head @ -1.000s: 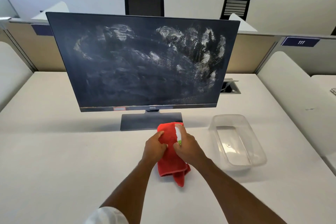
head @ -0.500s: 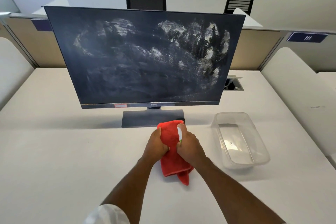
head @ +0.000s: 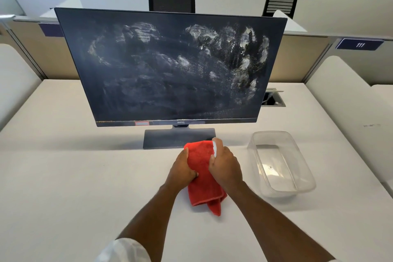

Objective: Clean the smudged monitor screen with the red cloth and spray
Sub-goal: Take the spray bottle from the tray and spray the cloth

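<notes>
Red cloth (head: 202, 168), one spray (head: 214, 147), one monitor (head: 170, 66), two hands (head: 182, 169) (head: 225, 168)

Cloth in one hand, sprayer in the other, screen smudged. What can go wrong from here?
1. The spray bottle is almost hidden in the right hand, against the red cloth that the left hand grips; a misaimed squirt may wet the monitor base.
2. The thickest smudges sit high on the right of the monitor screen; pressing there might rock it on its single stand.
3. The clear tub beside the right forearm could get knocked.
</notes>
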The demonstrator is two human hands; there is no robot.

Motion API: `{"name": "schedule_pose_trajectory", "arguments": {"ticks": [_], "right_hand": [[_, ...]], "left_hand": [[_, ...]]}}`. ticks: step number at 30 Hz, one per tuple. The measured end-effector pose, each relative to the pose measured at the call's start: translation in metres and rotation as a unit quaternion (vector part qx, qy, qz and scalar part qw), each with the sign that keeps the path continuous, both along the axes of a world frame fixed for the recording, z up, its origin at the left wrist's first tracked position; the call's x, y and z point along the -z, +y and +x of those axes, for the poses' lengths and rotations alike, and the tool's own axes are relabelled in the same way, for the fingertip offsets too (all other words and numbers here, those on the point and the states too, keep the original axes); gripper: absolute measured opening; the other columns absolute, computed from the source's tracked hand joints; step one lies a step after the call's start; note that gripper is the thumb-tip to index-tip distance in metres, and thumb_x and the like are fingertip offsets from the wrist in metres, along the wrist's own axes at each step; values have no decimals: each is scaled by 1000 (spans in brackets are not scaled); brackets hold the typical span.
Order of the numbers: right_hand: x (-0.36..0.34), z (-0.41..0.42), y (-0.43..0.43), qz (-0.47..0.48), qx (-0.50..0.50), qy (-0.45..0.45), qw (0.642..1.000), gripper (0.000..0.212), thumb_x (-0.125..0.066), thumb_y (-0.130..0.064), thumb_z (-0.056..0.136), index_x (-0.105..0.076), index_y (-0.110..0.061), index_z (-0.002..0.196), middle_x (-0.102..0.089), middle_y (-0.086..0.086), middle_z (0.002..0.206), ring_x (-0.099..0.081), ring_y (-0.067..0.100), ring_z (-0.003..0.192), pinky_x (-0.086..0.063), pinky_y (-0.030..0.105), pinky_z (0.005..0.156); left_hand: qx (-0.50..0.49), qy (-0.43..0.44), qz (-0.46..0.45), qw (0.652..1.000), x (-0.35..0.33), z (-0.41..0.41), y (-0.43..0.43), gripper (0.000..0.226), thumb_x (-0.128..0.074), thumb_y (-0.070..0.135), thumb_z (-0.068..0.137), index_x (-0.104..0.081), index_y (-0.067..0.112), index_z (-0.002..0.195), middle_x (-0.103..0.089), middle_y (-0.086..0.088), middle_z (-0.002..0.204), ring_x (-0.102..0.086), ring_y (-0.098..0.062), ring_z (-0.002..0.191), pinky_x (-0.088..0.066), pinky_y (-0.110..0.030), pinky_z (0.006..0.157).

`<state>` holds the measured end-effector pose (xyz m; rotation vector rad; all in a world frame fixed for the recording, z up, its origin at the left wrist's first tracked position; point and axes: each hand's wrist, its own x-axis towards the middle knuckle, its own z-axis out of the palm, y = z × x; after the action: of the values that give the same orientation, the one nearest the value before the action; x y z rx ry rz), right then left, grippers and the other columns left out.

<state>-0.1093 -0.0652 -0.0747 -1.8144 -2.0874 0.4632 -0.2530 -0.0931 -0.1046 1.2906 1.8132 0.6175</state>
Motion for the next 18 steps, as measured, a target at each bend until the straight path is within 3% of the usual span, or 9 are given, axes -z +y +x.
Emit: {"name": "schedule_pose_trajectory", "arguments": {"ticks": [8,12,18], "right_hand": [[-1,1,5,-2,-6,13,1000,47,-51,-31,97,-34,-27,141,-64,5,125,-66,28,108,-55,37,89],[-3,-2,4,14,-16,24,999,50,-52,-31,97,-35,-26,143,-63,4,129,-65,27,111,-54,36,91],[2,-7,4,-55,-73,6,996,56,-50,-37,96,-29,-29,147,-55,2,141,-59,29,121,-47,39,101]], "left_hand": [[11,-7,3,1000,0,0,-1,96,-71,3,73,-18,15,151,-46,-9,144,-48,-28,126,-44,-36,100],[14,-10,7,1000,-1,-1,0,96,-69,0,72,-18,15,152,-46,-9,144,-48,-29,126,-43,-42,103],[17,-16,3,1000,3,-2,1,89,-67,1,76,-22,17,150,-47,-9,144,-49,-29,126,-43,-41,105]]}}
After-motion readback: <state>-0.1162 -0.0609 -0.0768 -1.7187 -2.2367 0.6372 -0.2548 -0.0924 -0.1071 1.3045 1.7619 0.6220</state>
